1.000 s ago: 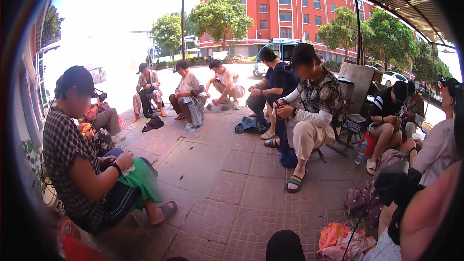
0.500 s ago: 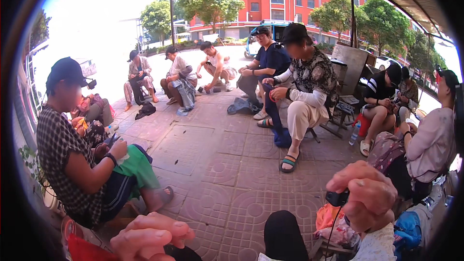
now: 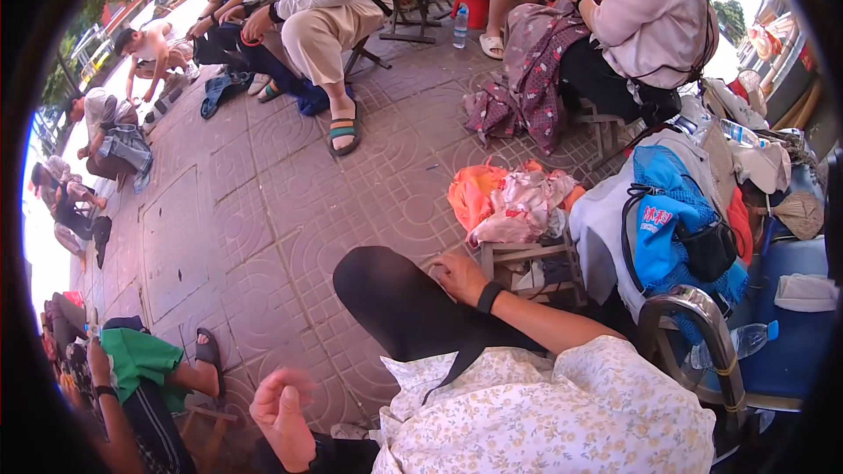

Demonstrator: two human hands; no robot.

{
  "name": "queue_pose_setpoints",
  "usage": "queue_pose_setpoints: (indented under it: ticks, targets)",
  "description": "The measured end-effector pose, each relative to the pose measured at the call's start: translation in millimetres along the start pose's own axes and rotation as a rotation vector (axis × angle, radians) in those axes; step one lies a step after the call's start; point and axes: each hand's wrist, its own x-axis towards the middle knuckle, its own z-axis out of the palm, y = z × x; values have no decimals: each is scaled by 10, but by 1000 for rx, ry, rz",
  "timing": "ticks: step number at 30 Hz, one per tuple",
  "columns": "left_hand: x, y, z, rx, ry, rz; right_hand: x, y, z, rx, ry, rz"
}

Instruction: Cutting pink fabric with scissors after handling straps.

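Bundle: crumpled orange-and-pink cloth heap at 1 o'clock from the right hand, near, apart from the fingers; I read its long axis roughly 9-to-3.
Right fingers: curled narrow beside the black-trousered knee, likely touching; I can't tell if anything is pinched.
Left fingers: left hand raised, loosely bent, blurred; I see nothing held. It's at 8 o'clock from the right, well apart from the heap.
Nearer hand: right.
Edges: slatted wooden stool at 3 o'clock, under the heap; blue mesh drawstring bag beyond; curved chrome armrest past the right forearm.
Room: reddish patterned paving spreads 9 to 12 o'clock.
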Motion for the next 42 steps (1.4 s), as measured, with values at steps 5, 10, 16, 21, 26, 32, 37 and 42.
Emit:
queue_pose_setpoints:
  ticks: [5,10,16,21,26,32,37,42]
  targets:
    - [-42,-493,126,-46,28,-245,-829,737,235,-58,-28,347]
    - [-39,-826,102,54,42,-333,-819,929,186,-40,132,300]
    - [-32,-889,130,83,46,-387,-39,1162,41,-167,207,139]
    - [-67,-903,150,77,96,-395,584,1478,128,-384,64,327]
    - [-117,-916,110,104,132,-416,897,1677,200,-553,-318,559]
    - [-86,-788,183,78,174,-462,910,1719,181,-500,-516,801]
    - [25,-598,294,166,111,-502,1009,1765,94,-503,-547,674]
    - [304,-208,438,-1,122,-329,1496,1860,-386,-2,25,503]
